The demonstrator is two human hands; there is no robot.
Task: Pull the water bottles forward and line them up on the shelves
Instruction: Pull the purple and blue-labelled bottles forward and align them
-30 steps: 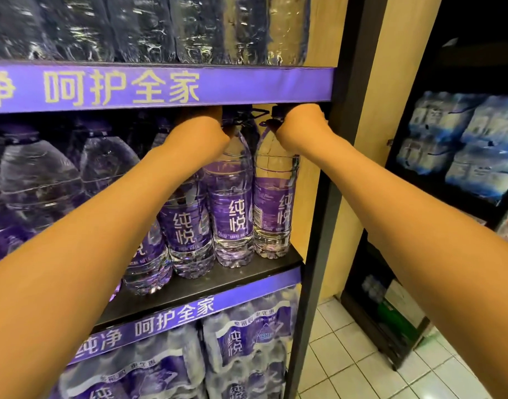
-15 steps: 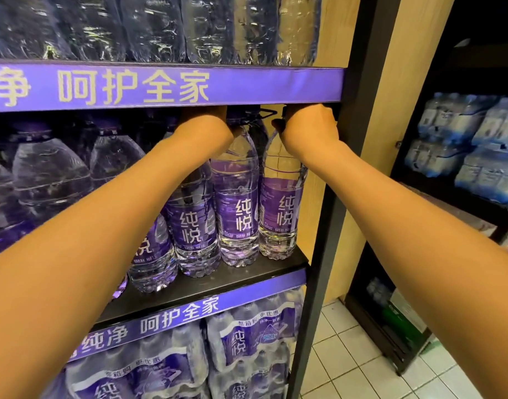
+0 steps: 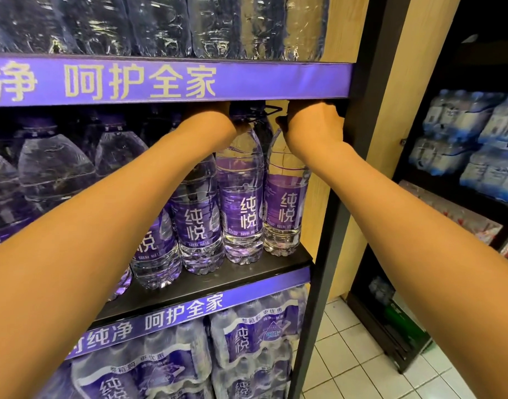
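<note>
On the middle shelf [image 3: 206, 280], purple-labelled water bottles [image 3: 241, 203] stand in a row near the front edge. The left hand [image 3: 209, 122] and right hand [image 3: 313, 125] reach their tops; fingers hidden, grip unclear.

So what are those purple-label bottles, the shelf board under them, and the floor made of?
The bottles look like clear, thin plastic: you see straight through them, and the ribbed walls catch highlights. Their labels seem to be glossy printed film. The shelf board is matte black, probably painted metal or laminate; the view cannot settle which. The floor looks like glazed white ceramic tile, with a grid of grout lines and a slight sheen.
</note>
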